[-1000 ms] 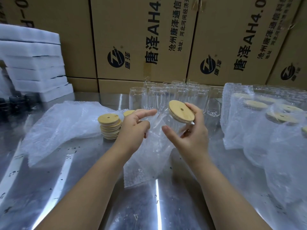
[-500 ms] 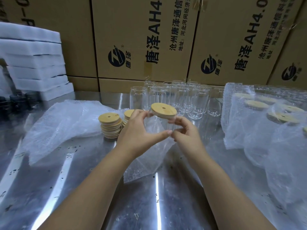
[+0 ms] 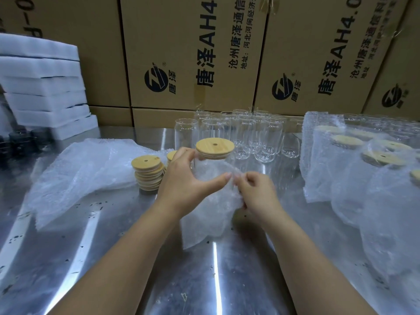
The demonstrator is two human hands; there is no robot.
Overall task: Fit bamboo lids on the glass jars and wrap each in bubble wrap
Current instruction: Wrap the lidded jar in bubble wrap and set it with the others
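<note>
A glass jar stands upright at the table's middle with a round bamboo lid on its mouth. My left hand curls around the jar's left side, thumb reaching across its front. My right hand pinches a sheet of bubble wrap that lies over the jar's front and hangs down to the table. The two thumbs nearly meet in front of the jar. The jar's lower part is hidden by the wrap.
A stack of bamboo lids stands left of the jar. Loose bubble wrap lies at the left. Several bare glass jars stand behind. Wrapped lidded jars fill the right. Foam slabs and cardboard boxes border the steel table.
The lidded jar went from tilted in my right hand to upright on the table. My left hand closed around it, and my right hand dropped and drew the bubble wrap across its front.
</note>
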